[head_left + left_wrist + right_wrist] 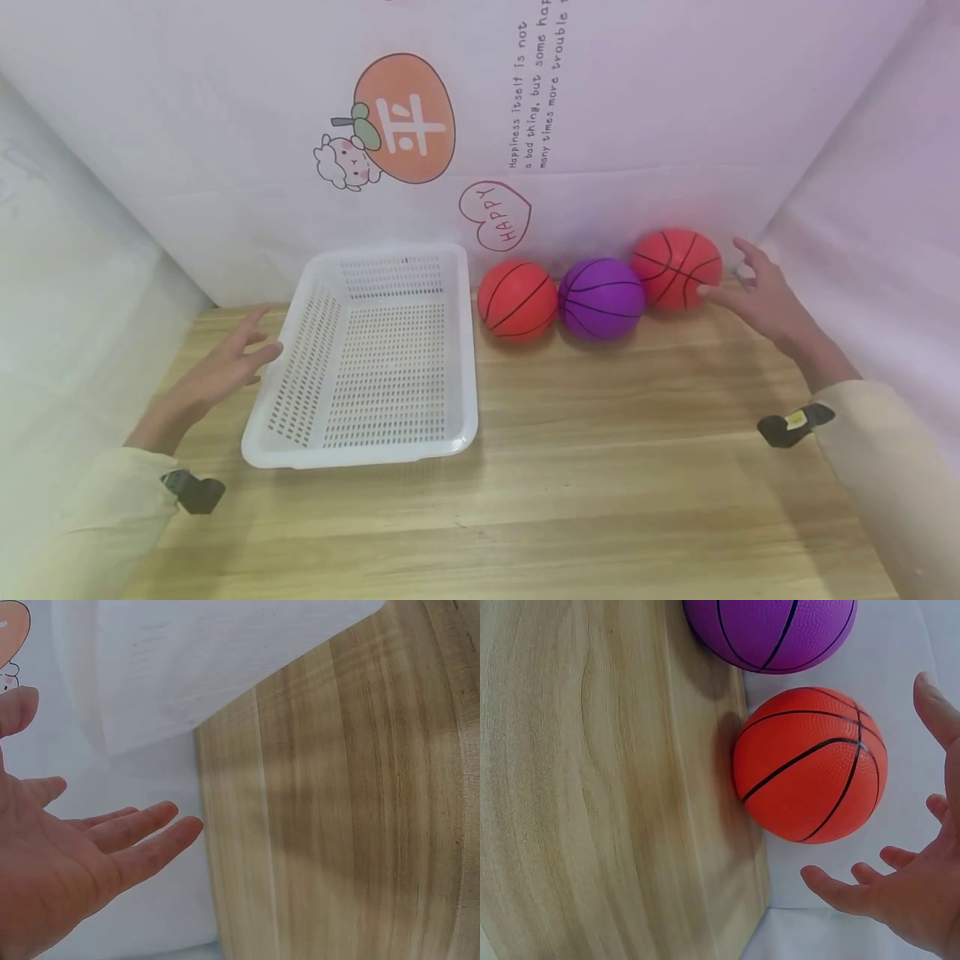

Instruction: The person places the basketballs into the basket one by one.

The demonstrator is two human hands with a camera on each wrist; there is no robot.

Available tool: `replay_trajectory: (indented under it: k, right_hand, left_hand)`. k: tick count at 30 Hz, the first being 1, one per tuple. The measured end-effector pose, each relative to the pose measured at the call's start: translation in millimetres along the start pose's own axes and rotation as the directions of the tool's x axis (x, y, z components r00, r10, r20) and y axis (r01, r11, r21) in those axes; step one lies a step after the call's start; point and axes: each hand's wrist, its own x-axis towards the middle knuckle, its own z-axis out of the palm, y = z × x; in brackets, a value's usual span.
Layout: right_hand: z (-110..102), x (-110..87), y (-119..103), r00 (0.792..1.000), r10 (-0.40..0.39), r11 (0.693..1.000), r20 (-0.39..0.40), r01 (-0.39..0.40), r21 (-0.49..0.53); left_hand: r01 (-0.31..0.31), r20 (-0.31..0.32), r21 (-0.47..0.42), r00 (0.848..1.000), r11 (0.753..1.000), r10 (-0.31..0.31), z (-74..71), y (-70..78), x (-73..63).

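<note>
Beside the left rim of a white plastic basket [360,456] is my left hand [225,367], fingers spread and holding nothing. In the left wrist view its fingers [142,851] stretch out below the basket's side [225,660]. My right hand [765,304] is at the right side of a red ball [678,271] with black basketball lines. The right wrist view shows that hand [922,892] with parted fingers, a gap between them and the red ball [810,765]. A purple ball [602,298] and another red ball [517,302] sit in a row to its left.
A wooden table [600,508] carries the basket and balls. Behind them rises a white cloth backdrop [637,108] with printed cartoons and lettering. White cloth walls [67,275] stand at both sides. The balls lie along the table's back edge, right of the basket.
</note>
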Motion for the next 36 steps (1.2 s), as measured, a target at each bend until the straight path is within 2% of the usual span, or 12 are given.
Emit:
replay_trajectory:
  k: [7, 10, 14, 21, 28, 33, 36]
  right_hand:
    - [-1.2, 7.6, 7.0, 0.999, 0.03, 0.998, 0.042, -0.033, 0.062]
    - [-1.0, 11.6, 7.2, 0.996, 0.049, 0.992, 0.073, -0.057, 0.109]
    - [-0.1, 15.0, 8.9, 0.993, 0.067, 0.988, 0.096, -0.079, 0.132]
    - [5.0, 20.0, 9.9, 0.992, 0.077, 0.99, 0.096, -0.088, 0.114]
    - [5.6, 25.0, 14.8, 0.993, 0.079, 0.985, 0.087, -0.091, 0.144]
    - [10.5, 29.7, 19.6, 0.995, 0.082, 0.983, 0.053, -0.089, 0.162]
    - [13.4, 33.0, 21.5, 0.997, 0.074, 0.982, 0.026, -0.077, 0.175]
  left_hand:
    - [-0.037, -0.082, -0.075, 0.996, 0.997, 0.031, 1.4, -8.1, 4.1]
    - [-0.049, -0.098, -0.1, 0.994, 0.994, 0.039, 0.6, -9.8, 5.3]
    - [-0.046, -0.073, -0.146, 0.997, 0.988, 0.035, -0.3, -14.3, 8.5]
    - [-0.033, 0.003, -0.248, 0.999, 0.968, 0.035, -4.4, -25.8, 14.1]
    - [-0.027, 0.032, -0.339, 0.999, 0.94, 0.04, -6.3, -26.9, 20.4]
    - [-0.002, 0.052, -0.374, 0.998, 0.927, 0.023, -6.2, -28.1, 25.2]
    - [0.019, 0.077, -0.417, 0.997, 0.909, 0.015, -6.3, -29.7, 28.1]
